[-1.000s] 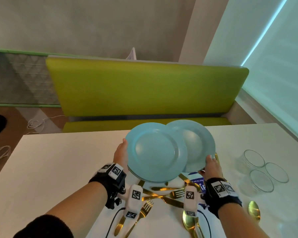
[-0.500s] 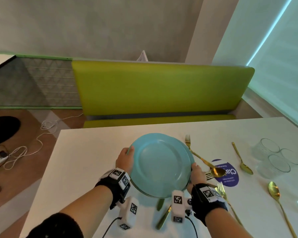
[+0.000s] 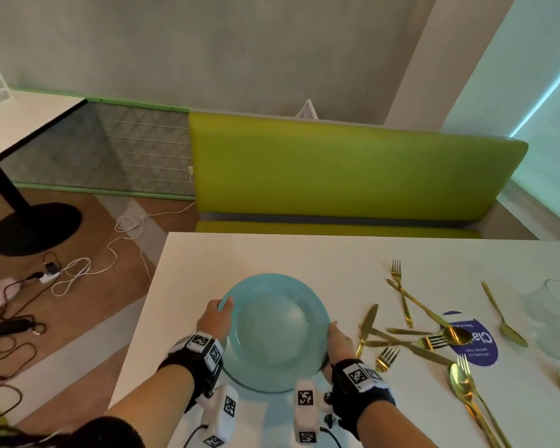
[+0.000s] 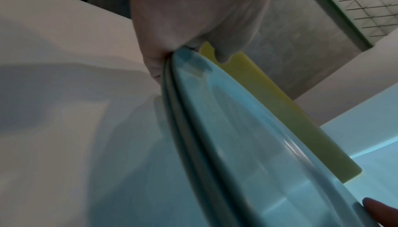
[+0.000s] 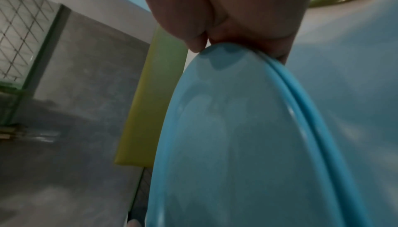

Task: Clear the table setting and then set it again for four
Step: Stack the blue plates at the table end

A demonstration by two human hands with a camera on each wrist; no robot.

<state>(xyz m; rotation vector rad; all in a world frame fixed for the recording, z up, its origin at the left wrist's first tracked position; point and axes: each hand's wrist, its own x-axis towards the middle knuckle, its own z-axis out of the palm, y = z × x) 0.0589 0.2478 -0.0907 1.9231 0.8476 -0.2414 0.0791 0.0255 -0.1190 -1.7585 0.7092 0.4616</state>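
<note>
A person's left hand (image 3: pixel 214 320) and right hand (image 3: pixel 339 339) are gripping opposite rims of stacked blue plates (image 3: pixel 277 331) at lower centre, level over the table (image 3: pixel 207 260), gold cutlery (image 3: pixel 411 334) lying rightward.

Glasses (image 3: pixel 553 318) cut off at right

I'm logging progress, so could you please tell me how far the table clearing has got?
Done: plates are stacked. In hand: the left hand and right hand grip that stack by its rims. Left: gold cutlery lies scattered and glasses remain on the table; resetting hasn't begun.
</note>
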